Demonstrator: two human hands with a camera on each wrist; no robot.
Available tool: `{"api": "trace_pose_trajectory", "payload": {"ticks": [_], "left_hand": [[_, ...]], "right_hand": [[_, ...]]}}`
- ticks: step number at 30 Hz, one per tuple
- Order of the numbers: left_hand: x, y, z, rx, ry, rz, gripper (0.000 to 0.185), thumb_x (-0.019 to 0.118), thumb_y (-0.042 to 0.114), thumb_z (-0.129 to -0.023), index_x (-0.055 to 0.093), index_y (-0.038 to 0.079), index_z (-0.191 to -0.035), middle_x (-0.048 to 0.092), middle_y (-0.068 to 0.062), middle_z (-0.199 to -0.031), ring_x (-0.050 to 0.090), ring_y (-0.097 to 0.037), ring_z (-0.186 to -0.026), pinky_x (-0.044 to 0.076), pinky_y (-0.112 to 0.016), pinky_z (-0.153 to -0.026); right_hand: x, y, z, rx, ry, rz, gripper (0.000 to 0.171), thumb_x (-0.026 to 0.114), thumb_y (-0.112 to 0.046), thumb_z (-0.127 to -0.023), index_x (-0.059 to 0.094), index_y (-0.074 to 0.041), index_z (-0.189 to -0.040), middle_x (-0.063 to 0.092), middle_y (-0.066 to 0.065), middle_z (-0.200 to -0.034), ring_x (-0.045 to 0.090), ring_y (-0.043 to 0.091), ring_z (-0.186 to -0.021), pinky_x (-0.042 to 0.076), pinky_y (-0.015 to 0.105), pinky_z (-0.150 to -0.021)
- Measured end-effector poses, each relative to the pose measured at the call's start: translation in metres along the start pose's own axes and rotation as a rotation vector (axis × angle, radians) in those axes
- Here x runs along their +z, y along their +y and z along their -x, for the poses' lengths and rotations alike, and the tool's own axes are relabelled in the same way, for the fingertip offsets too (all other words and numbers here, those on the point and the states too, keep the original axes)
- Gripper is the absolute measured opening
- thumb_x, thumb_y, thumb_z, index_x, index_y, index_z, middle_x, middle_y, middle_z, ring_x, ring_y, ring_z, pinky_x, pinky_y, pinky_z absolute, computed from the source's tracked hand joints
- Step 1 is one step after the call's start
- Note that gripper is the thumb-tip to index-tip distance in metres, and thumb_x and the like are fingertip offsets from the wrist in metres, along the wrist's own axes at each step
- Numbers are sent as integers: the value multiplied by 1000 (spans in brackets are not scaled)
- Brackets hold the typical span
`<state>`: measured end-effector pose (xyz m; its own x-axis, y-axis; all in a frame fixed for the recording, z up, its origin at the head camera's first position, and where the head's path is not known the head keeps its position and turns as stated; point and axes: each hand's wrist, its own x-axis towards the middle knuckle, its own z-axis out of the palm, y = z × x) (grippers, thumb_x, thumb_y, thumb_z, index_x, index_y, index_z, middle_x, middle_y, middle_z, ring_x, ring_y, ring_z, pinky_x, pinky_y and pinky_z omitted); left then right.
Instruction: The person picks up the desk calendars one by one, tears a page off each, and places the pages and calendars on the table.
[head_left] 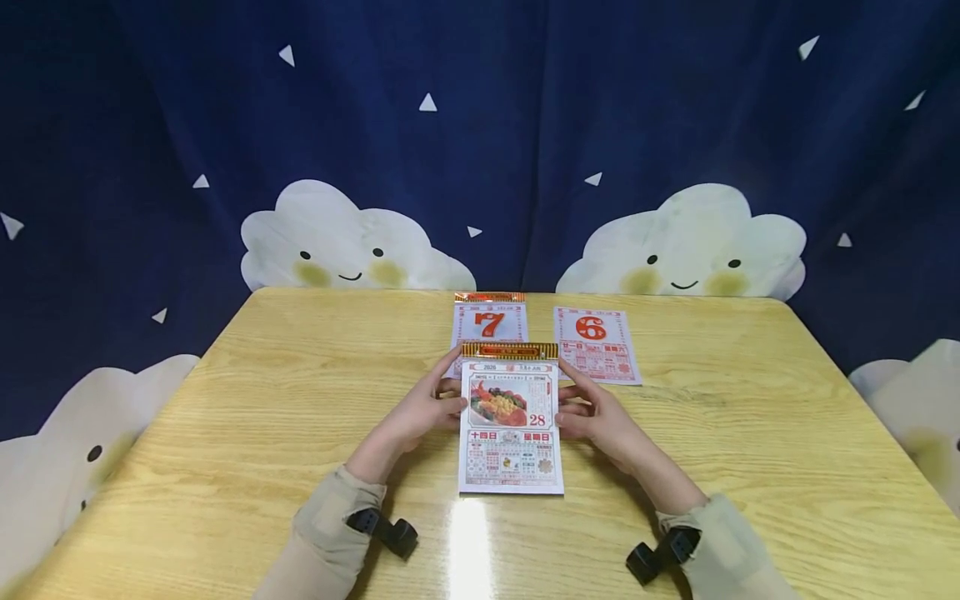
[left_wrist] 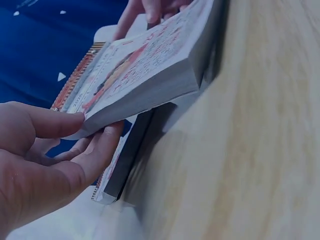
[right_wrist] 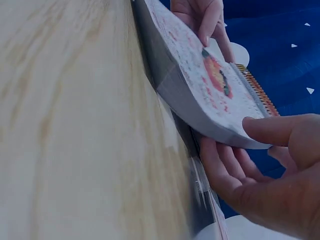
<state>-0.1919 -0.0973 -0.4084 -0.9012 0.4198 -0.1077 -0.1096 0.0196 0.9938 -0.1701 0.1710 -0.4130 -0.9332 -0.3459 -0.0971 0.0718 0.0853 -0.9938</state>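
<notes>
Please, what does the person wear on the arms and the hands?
Both hands are bare: left hand, right hand. Each arm has a beige long sleeve. A black strap with a buckle sits at each wrist.

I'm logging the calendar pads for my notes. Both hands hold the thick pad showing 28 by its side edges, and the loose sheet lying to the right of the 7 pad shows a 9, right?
Not quite. The loose sheet shows a 6, not a 9, as the head view makes plain. The rest stands: the left hand and right hand hold the thick pad showing 28 by its side edges, near the 7 pad.
</notes>
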Motion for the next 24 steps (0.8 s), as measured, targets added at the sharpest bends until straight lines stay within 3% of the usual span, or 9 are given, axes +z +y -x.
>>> {"api": "trace_pose_trajectory", "payload": {"ticks": [5,10,17,24], "left_hand": [[-1,2,0,28,-7,43,80,46,-9,-85,10,26,-147,51,-21,-114,63,-18,-78,55,-38,-72],[0,3,-2,36,11,68,79,47,-9,-83,12,22,-147,51,-18,-113,63,-18,-79,54,-40,-75],[-2,7,-2,51,34,96,61,50,-2,-87,25,6,-142,47,-20,-125,61,-14,-87,52,-36,-81],[-4,9,-1,101,-69,213,60,44,-3,-90,19,6,-145,37,-25,-136,59,-13,-96,50,-37,-84]], "right_hand": [[1,-4,1,26,-70,-37,87,55,4,-84,6,-30,-147,43,23,-119,62,20,-89,54,42,-75],[2,-6,3,-24,-86,-80,85,49,6,-87,4,-33,-146,50,19,-116,63,24,-91,54,43,-74],[0,-12,0,-157,-65,-140,81,49,9,-86,7,-23,-147,55,5,-105,65,19,-87,54,43,-73],[-5,-27,-4,-196,-23,-169,77,47,10,-87,9,-19,-147,58,-1,-107,64,15,-89,54,39,-74]]}}
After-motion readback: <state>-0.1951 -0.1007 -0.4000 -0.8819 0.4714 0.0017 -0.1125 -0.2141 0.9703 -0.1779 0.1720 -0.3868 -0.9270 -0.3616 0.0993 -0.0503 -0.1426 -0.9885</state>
